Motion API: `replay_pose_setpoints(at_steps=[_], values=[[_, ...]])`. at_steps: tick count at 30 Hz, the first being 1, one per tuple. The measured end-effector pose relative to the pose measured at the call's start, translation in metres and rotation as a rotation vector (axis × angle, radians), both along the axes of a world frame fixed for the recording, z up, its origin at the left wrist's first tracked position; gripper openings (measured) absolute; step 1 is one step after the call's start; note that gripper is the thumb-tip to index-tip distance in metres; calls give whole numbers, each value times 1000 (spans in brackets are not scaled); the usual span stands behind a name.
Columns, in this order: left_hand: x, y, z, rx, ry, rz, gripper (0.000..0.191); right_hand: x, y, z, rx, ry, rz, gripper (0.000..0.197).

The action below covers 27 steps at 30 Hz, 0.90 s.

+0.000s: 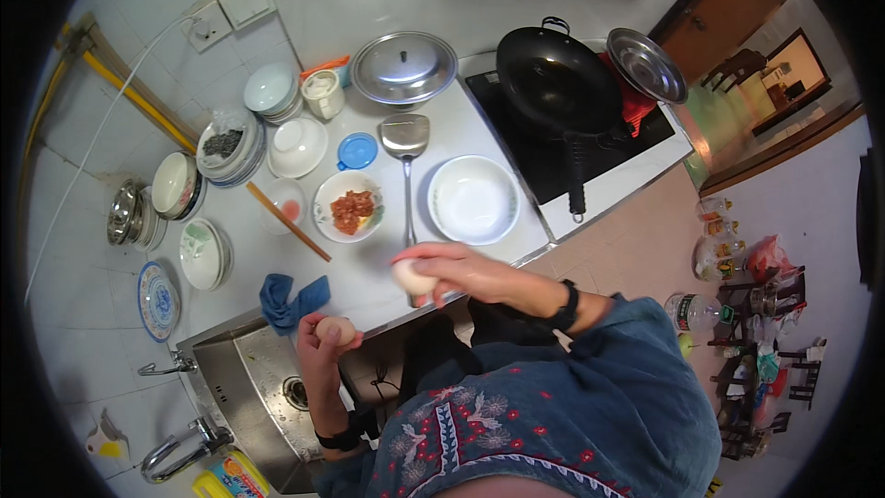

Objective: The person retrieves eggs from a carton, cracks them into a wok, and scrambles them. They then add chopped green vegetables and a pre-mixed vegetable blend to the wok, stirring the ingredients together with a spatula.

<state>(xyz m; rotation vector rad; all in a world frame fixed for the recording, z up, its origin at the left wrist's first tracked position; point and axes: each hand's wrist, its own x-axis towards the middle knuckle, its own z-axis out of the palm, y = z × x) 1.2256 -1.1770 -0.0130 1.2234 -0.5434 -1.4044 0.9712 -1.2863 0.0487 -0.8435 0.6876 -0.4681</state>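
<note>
My left hand (323,353) grips an egg (337,331) above the near edge of the counter, beside the sink. Another egg (413,277) is in my right hand (470,270), slightly blurred, over the counter's front edge. A metal spatula (406,152) lies beyond that hand, its handle end partly hidden by it. Just past my right hand stands a white bowl (473,200) with nothing visible inside. Left of the spatula, a patterned bowl (325,223) holds chopped reddish meat (351,211). Wooden chopsticks (290,223) rest across a small clear bowl (266,218).
A blue cloth (294,301) lies by the steel sink (256,387). Stacked bowls and plates (231,152) line the wall. A lidded pan (404,69) stands at the back. On the right, a black wok (556,83) sits on the cooktop (546,166), near a metal lid (646,66).
</note>
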Motion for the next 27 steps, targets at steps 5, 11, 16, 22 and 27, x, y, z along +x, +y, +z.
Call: replay_pose_setpoints(at_steps=[5, 11, 16, 22, 27], values=[[-58, -24, 14, 16, -250, -258, 34, -133, -1, 24, -159, 181, -295, 44], [-144, -95, 28, -130, -174, -328, 41, -273, -23, 42, -194, 269, -610, 41], [-204, -196, 17, -133, -388, -209, 46, -368, -53, 39, -270, 354, -712, 39], [-228, -282, -30, -97, -863, -109, 41, -427, -108, 44, -387, 413, -713, 37], [-231, -311, -62, 73, -1192, -216, 35, -441, -148, 54, -500, 602, -608, 38]])
